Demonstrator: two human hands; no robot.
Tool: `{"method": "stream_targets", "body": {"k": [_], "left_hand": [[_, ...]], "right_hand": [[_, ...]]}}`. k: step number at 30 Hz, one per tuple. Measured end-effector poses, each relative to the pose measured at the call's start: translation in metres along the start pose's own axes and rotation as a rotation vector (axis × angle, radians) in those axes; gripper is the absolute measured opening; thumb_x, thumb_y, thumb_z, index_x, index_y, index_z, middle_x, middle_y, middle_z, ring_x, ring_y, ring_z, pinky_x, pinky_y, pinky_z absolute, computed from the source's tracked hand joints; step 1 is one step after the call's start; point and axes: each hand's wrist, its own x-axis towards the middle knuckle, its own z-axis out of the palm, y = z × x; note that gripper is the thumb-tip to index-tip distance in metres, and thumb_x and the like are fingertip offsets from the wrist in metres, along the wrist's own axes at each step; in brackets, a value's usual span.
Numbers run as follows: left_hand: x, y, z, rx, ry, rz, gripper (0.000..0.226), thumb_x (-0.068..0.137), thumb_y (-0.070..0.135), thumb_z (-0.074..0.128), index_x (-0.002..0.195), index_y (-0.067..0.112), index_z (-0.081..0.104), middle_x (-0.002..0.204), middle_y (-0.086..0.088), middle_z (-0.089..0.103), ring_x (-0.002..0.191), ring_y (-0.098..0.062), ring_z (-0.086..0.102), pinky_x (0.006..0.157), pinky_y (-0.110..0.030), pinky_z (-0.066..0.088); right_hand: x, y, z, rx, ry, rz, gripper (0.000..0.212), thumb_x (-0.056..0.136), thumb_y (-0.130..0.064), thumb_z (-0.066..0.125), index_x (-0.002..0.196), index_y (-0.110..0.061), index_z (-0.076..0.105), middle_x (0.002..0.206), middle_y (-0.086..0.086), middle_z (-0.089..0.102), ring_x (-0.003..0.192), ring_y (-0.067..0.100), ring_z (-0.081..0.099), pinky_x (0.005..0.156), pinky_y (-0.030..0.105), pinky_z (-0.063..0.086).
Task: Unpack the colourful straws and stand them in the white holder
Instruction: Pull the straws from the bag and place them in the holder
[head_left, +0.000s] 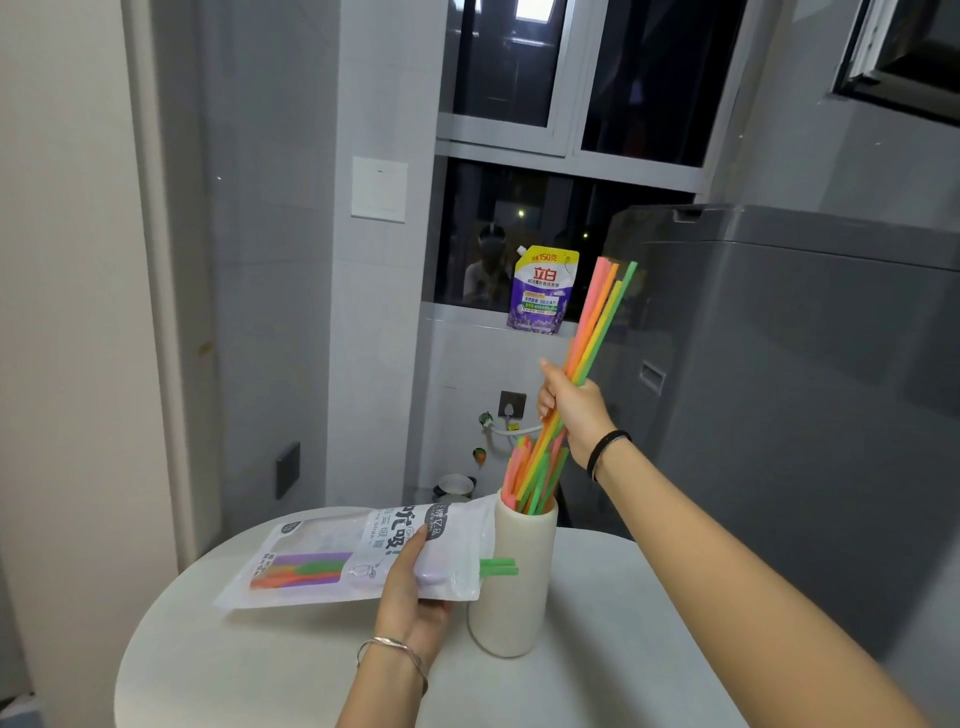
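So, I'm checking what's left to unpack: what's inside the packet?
Through the clear window of the packet: purple, green and orange straws; two green ends poke out of its mouth. The printed panel and the left hand gripping it hide the rest, so no count.

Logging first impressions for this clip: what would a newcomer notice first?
The bright straws gripped high in the right hand, slanting down toward the white holder on the round table. Then the packet held by the left hand beside it, green straws poking out.

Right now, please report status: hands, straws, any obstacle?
Left hand holds straw packet, more straws inside. Right hand grips straw bunch, lower ends at white holder. Nothing blocking.
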Motion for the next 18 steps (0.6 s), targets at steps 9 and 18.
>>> {"method": "stream_targets", "body": {"k": [9, 18], "left_hand": [[-0.0007, 0.0010, 0.0020, 0.010, 0.014, 0.019, 0.014, 0.087, 0.010, 0.061, 0.099, 0.015, 0.062, 0.071, -0.001, 0.076, 0.073, -0.018, 0.070, 0.071, -0.040, 0.052], [-0.0006, -0.0001, 0.0021, -0.012, 0.022, 0.026, 0.024, 0.087, 0.009, 0.061, 0.111, 0.015, 0.061, 0.080, -0.003, 0.075, 0.083, -0.020, 0.066, 0.080, -0.043, 0.052]], "right_hand": [[-0.0088, 0.0097, -0.0038, -0.209, -0.072, -0.006, 0.047, 0.095, -0.036, 0.046, 0.055, -0.013, 0.044, 0.053, 0.005, 0.048, 0.050, 0.016, 0.054, 0.063, 0.033, 0.048], [-0.0095, 0.0078, -0.0102, -0.270, -0.043, -0.071, 0.045, 0.095, -0.036, 0.047, 0.057, -0.013, 0.050, 0.055, 0.002, 0.056, 0.058, 0.018, 0.064, 0.056, 0.031, 0.052]]}}
